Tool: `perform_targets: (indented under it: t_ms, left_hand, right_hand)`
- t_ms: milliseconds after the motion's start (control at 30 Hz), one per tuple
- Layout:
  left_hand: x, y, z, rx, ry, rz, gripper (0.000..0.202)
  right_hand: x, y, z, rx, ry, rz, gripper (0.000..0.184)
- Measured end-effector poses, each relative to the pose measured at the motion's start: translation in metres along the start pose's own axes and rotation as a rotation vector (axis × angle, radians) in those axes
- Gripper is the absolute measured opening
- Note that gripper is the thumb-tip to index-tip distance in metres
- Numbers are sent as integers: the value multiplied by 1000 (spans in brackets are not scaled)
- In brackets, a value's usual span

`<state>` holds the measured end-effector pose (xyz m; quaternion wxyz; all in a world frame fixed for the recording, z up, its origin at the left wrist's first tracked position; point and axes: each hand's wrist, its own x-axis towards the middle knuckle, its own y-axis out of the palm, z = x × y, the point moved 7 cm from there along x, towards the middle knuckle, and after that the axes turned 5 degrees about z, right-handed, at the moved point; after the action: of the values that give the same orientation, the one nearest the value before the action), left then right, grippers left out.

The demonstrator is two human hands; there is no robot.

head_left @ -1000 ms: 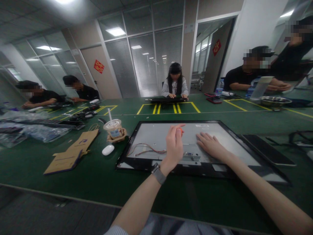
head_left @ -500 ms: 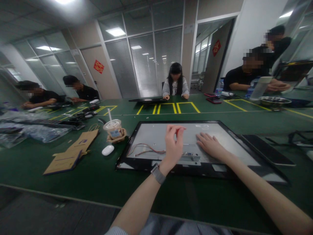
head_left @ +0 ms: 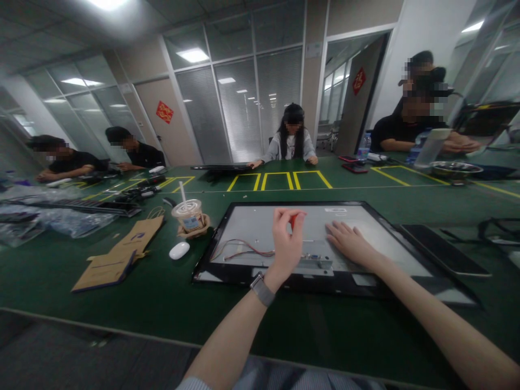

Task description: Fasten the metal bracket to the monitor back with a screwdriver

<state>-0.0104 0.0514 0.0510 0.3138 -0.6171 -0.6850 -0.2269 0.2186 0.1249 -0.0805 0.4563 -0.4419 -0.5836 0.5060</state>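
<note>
A flat monitor panel point(head_left: 374, 216) lies face down on the green table, its grey metal back up inside a black frame. My left hand point(head_left: 286, 245) is closed round a red-handled screwdriver point(head_left: 293, 220) held upright over the panel's middle. A watch sits on that wrist. My right hand point(head_left: 350, 242) lies flat and open on the metal back, just right of the screwdriver. Thin coloured wires point(head_left: 244, 248) run across the panel's left part toward a small metal connector bracket point(head_left: 314, 261) near its front edge.
Left of the panel stand a lidded drink cup point(head_left: 189, 213), a white mouse point(head_left: 179, 249) and a flattened brown paper bag point(head_left: 117, 254). A dark slab point(head_left: 444, 249) lies to the right. Several people sit round the table point(head_left: 122, 303); one opposite handles a black panel point(head_left: 221, 168).
My left hand's fingers have turned round the screwdriver handle, staying in place. The person opposite has slid their black panel to the left. A person at the far right has shifted.
</note>
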Motion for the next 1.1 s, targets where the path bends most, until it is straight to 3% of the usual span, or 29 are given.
perform_targets:
  t_ms: [233, 367, 667, 867, 1100]
  left_hand:
    - [0, 2, 3, -81, -24, 34, 25]
    - [0, -1, 3, -45, -6, -18, 18]
    - [0, 3, 11, -129, -101, 25, 33]
    - [1, -3, 6, -61, -23, -49, 23]
    - [2, -2, 9, -78, -70, -40, 29]
  right_hand:
    - [1, 2, -1, 21, 16, 7, 56]
    - [1, 4, -1, 11, 20, 5, 56]
    - [0, 1, 0, 28, 19, 12, 59]
    - [1, 1, 0, 17, 28, 25, 56]
    - [0, 0, 1, 17, 40, 41, 58]
